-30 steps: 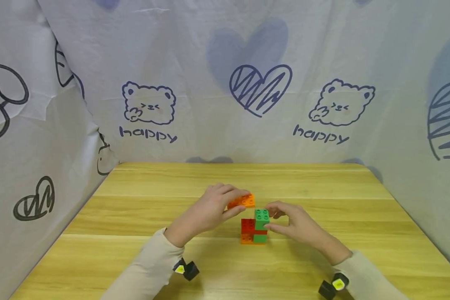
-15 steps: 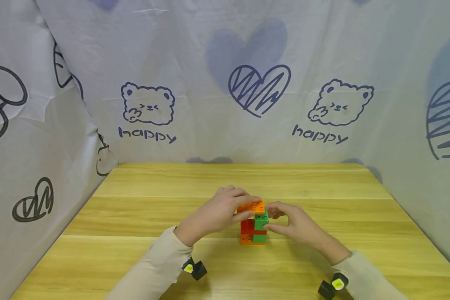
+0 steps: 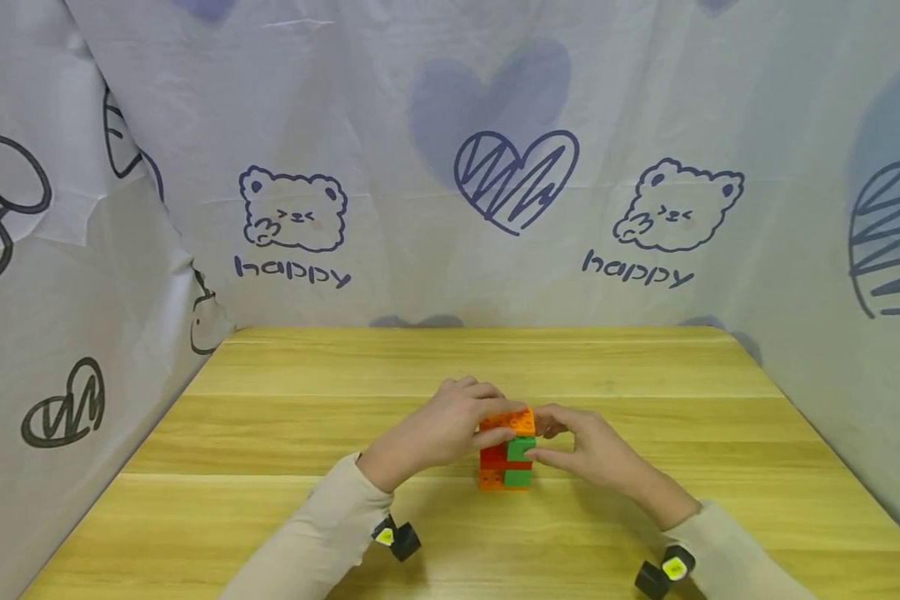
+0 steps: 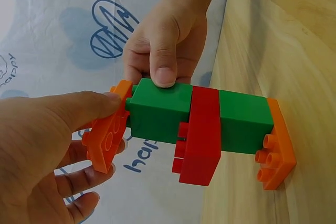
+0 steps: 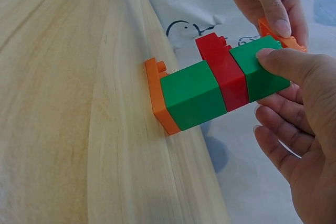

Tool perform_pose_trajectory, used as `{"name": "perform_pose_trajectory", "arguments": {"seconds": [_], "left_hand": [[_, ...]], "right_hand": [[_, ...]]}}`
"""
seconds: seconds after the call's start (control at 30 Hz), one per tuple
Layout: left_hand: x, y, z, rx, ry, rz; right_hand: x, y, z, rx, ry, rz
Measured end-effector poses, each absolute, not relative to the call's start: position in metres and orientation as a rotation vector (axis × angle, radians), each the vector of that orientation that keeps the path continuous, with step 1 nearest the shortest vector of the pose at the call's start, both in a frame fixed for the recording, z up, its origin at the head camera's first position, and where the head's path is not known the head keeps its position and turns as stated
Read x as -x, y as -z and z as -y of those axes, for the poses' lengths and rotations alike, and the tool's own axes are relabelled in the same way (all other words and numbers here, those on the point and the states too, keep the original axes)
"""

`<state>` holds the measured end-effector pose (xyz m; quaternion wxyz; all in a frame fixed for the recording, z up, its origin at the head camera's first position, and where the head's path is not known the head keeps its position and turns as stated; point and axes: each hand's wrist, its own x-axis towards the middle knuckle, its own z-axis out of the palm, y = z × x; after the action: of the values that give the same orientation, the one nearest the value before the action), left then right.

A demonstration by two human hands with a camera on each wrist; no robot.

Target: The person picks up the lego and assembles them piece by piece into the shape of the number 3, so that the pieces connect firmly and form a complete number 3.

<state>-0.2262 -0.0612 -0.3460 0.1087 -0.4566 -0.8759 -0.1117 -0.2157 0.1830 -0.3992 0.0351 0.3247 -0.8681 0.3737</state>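
Note:
A toy-block tower stands on the wooden table. Its base is a flat orange block (image 4: 284, 150), under a lower green block (image 4: 244, 121), then a red block (image 4: 202, 145) that juts out to one side, then an upper green block (image 4: 160, 113). My left hand (image 3: 446, 425) pinches another flat orange block (image 3: 523, 422) between thumb and fingers at the tower's top. In the left wrist view it sits right at the upper green block's studs, some of which still show. My right hand (image 3: 596, 450) grips the upper green block from the right, thumb on its near face.
The wooden table (image 3: 307, 367) extends around the tower. Behind it hangs a pale cloth (image 3: 405, 283) printed with hearts and bears, which also runs along the sides. Each wrist wears a small black device, seen on the left wrist (image 3: 405, 542) and right wrist (image 3: 652, 579).
My left hand has carried the flat orange block right and down, from behind the tower's left side onto the top of the upper green block. My right hand has kept its place.

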Motion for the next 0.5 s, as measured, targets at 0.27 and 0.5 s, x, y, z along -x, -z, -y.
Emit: {"name": "perform_pose_trajectory", "arguments": {"seconds": [0.27, 0.5], "left_hand": [[0.224, 0.3467, 0.0606, 1.343, 0.343, 2.608], [0.2253, 0.3489, 0.0595, 1.378, 0.345, 2.589]], "right_hand": [[0.2157, 0.3994, -0.1823, -0.986, -1.134, 2.687], [0.2159, 0.3998, -0.1827, -0.979, -1.125, 2.691]]}}
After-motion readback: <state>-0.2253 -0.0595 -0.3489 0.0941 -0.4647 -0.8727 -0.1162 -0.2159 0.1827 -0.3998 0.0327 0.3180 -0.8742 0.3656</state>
